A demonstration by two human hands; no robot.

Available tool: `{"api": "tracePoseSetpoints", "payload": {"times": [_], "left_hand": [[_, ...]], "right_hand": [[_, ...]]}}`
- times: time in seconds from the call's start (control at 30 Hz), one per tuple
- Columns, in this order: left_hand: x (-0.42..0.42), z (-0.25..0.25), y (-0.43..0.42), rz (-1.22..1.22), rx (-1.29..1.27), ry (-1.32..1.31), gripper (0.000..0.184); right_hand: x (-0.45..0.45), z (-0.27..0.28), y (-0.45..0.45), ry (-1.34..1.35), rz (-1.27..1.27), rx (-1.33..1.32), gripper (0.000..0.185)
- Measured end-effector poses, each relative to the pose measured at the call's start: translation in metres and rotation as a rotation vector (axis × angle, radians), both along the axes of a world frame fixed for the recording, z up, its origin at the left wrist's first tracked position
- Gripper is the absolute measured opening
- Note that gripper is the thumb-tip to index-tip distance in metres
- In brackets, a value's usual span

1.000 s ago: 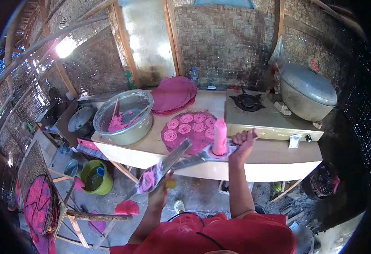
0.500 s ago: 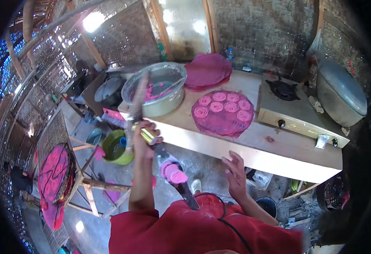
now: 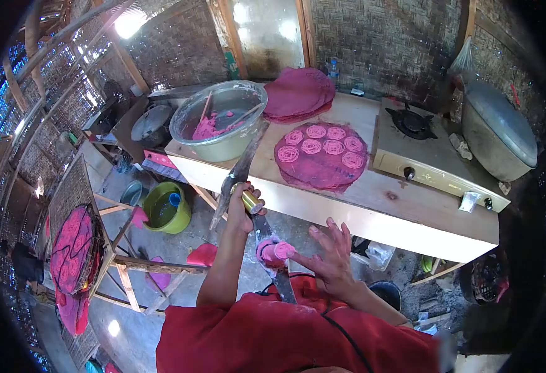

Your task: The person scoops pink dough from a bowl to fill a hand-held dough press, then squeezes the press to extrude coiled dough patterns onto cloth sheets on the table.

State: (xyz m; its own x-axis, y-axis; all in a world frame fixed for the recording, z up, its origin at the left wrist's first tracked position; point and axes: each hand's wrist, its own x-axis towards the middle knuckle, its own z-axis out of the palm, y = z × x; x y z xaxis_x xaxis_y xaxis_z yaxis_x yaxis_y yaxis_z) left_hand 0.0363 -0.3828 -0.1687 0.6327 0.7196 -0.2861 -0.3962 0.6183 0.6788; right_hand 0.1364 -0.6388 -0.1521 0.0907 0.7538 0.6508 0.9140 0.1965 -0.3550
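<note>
My left hand point(image 3: 242, 208) is wrapped round a long dark wooden dough press point(image 3: 245, 163), with a shiny gold metal cylinder point(image 3: 252, 202) also in its grip. The press slants down toward my red shirt. Pink dough point(image 3: 279, 252) bulges from the round opening in its lower part. My right hand point(image 3: 330, 261) has its fingers spread, and the index fingertip is at the dough, seemingly touching it. Beyond my hands, a round magenta sheet point(image 3: 316, 169) lies on the counter with several coiled pink noodle rounds point(image 3: 333, 147) on it.
A large basin point(image 3: 220, 149) with pink dough and sticks stands on the counter point(image 3: 341, 214). Behind it is a stack of magenta sheets point(image 3: 299, 93). To the right are a stove point(image 3: 431, 163) and a big pot point(image 3: 500, 127). A green bucket point(image 3: 172, 217) and wooden rack point(image 3: 154, 266) stand left.
My right hand has moved left and its index finger has come to the dough. My left hand has shifted right and down with the press, whose upper end now tilts more to the right.
</note>
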Motion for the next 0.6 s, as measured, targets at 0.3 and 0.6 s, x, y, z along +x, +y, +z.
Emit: {"api": "tracePoseSetpoints", "payload": {"times": [0.3, 0.6], "left_hand": [[0.018, -0.002, -0.005, -0.028, 0.042, 0.02, 0.016], [0.02, -0.002, -0.008, -0.028, 0.052, 0.027, 0.015]], "right_hand": [[0.005, 0.002, -0.004, -0.045, -0.022, -0.005, 0.049], [0.004, 0.005, -0.006, -0.033, 0.001, 0.008, 0.049]]}}
